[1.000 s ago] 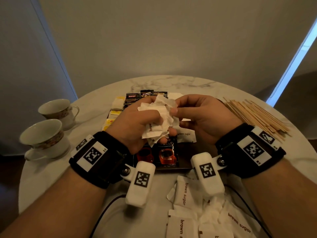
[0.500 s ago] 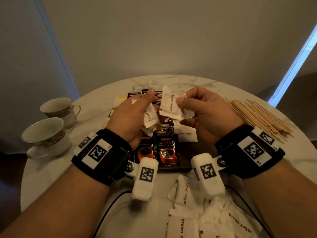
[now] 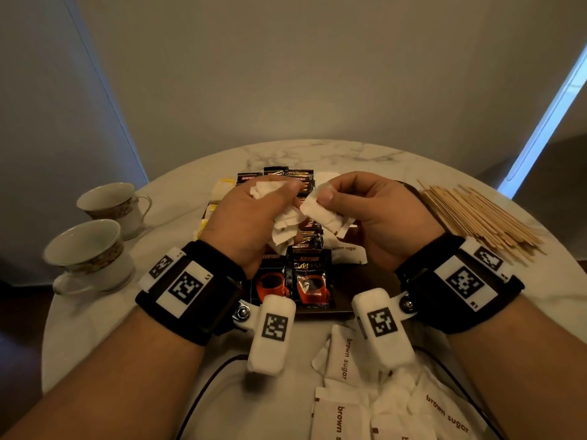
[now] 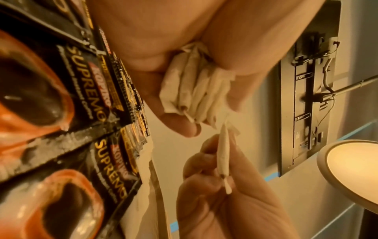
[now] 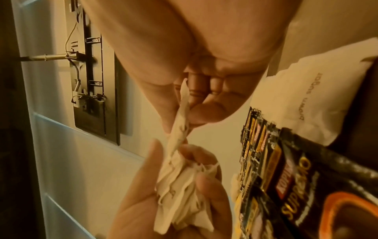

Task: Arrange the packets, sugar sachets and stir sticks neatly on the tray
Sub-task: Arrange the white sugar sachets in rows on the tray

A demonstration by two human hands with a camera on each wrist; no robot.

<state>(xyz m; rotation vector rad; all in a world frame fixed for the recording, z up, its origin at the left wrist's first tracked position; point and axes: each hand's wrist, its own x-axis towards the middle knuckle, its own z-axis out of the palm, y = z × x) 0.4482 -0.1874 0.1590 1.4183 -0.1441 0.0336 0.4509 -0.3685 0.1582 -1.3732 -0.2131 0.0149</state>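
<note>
Clutching a bunch of white sugar sachets (image 3: 282, 223) between thumb and curled fingers, the left hand (image 3: 244, 217) hovered above the dark tray (image 3: 365, 300). Just beside that grasp, the right hand (image 3: 378, 217) pinched a single sachet (image 3: 324, 214) between thumb and forefinger, its edge close to the bunch. Directly beneath both grips lay rows of black coffee packets (image 3: 313, 281) on the tray, with one brown sugar sachet (image 3: 347, 252) under the right palm. Outward of the right wrist, wooden stir sticks (image 3: 479, 220) lay heaped on the marble table (image 3: 317, 154). More loose sachets (image 3: 343, 360) lay on the table nearer the person than either grip.
</note>
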